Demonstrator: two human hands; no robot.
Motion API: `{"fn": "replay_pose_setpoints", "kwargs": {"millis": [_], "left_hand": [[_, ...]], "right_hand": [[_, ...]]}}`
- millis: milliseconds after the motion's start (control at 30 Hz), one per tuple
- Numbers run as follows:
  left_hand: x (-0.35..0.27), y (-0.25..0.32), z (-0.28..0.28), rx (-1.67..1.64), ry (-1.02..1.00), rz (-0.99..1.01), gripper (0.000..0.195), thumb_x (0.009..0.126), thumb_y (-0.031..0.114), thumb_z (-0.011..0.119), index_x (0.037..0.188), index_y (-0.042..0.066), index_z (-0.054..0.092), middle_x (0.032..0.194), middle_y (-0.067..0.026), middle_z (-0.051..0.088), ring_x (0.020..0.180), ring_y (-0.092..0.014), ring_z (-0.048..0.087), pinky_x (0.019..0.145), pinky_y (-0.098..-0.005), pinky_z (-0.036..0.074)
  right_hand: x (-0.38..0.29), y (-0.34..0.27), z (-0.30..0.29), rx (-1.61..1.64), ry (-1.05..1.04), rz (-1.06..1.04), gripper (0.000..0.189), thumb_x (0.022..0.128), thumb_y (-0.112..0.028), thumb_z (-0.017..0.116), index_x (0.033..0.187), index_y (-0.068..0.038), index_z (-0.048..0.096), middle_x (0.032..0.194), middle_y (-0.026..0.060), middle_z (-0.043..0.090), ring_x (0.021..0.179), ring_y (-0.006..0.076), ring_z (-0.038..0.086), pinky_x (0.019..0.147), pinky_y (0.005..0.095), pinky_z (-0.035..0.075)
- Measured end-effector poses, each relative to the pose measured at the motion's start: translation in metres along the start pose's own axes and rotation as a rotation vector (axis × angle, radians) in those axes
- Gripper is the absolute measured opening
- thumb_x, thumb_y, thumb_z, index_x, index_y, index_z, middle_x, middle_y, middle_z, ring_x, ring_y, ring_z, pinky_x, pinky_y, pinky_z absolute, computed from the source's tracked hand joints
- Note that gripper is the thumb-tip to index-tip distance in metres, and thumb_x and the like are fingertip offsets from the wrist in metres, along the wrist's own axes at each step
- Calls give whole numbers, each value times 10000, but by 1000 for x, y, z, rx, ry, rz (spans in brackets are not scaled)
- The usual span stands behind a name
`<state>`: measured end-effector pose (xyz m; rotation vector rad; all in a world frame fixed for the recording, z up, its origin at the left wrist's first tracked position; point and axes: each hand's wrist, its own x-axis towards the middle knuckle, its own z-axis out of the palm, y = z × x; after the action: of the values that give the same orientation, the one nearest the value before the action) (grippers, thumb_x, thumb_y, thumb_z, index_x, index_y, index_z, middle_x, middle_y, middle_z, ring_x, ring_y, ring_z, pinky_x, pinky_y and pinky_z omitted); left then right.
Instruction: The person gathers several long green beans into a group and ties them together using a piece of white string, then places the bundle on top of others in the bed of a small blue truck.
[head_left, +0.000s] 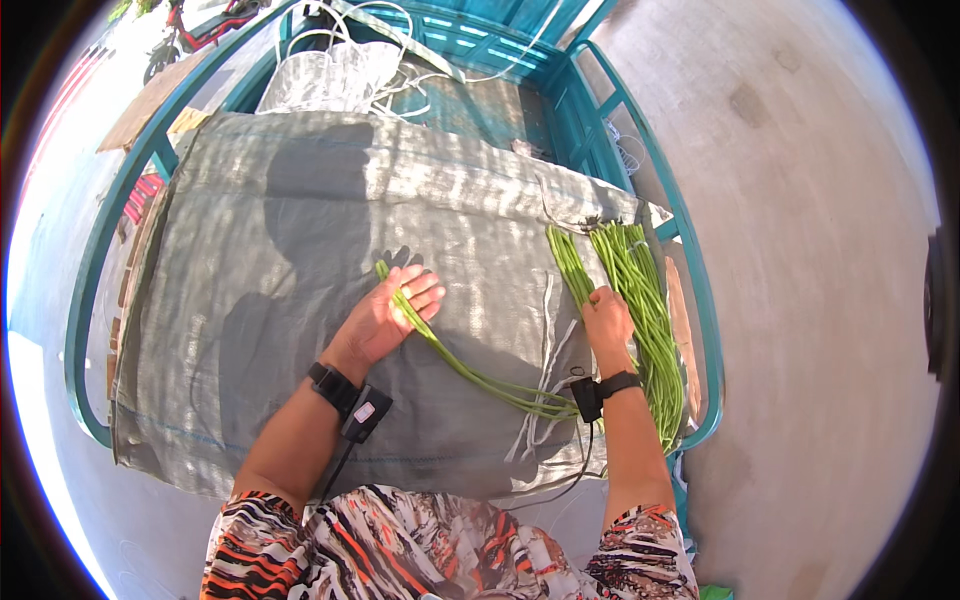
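A few long green yardlong beans (465, 367) lie across the palm of my left hand (405, 300), held under the thumb with the other fingers stretched out. Their far ends trail right, towards my right wrist. My right hand (609, 319) has its fingers curled on a smaller bunch of yardlong beans (568, 259). Just right of that hand is a larger pile of yardlong beans (645, 322), stems at the top and tails hanging down to the near corner. Both bunches rest on a grey woven sheet (300, 225). Part of the smaller bunch is hidden by my right hand.
White ties (544, 375) lie between my hands. A teal metal rail (694, 300) borders the sheet on the right, another rail (112, 247) on the left. Beyond the sheet is a teal cart bed (480, 112) with a white sack (330, 75) and loose white straps.
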<state>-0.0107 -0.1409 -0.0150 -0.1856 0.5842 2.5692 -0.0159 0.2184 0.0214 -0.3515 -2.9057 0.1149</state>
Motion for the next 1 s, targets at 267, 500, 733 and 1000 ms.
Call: {"fn": "replay_pose_setpoints", "kwargs": {"millis": [267,500,733,1000], "left_hand": [[2,4,6,55,-40,18,616,959,368,481,1386,-27,276,1348,-191,437,1203,-296,491,1011,-402,420],[-1,6,11,164,-143,46,630,964,409,454,1414,16,256,1401,-166,398,1248,-275,453,1037,-392,377],[-1,4,8,115,-287,103,641,934,378,514,1428,54,264,1458,-167,321,1317,-297,369,1080,-424,322],[-6,5,12,93,-285,104,596,969,375,448,1419,26,273,1455,-179,322,1342,-308,330,1096,-440,301]], "right_hand": [[1,-20,-39,733,145,86,129,845,-99,606,918,-6,552,782,56,568,602,137,537,560,287,447],[-70,-133,-82,1199,-163,17,93,887,-87,580,937,-15,548,797,19,569,554,65,494,468,206,422],[-111,-164,-45,1170,-462,93,120,896,-127,567,962,-28,552,803,30,580,523,72,528,437,203,398],[-127,-161,-29,1431,-514,357,128,921,-163,542,921,-36,531,819,48,580,494,88,541,396,210,383]]}}
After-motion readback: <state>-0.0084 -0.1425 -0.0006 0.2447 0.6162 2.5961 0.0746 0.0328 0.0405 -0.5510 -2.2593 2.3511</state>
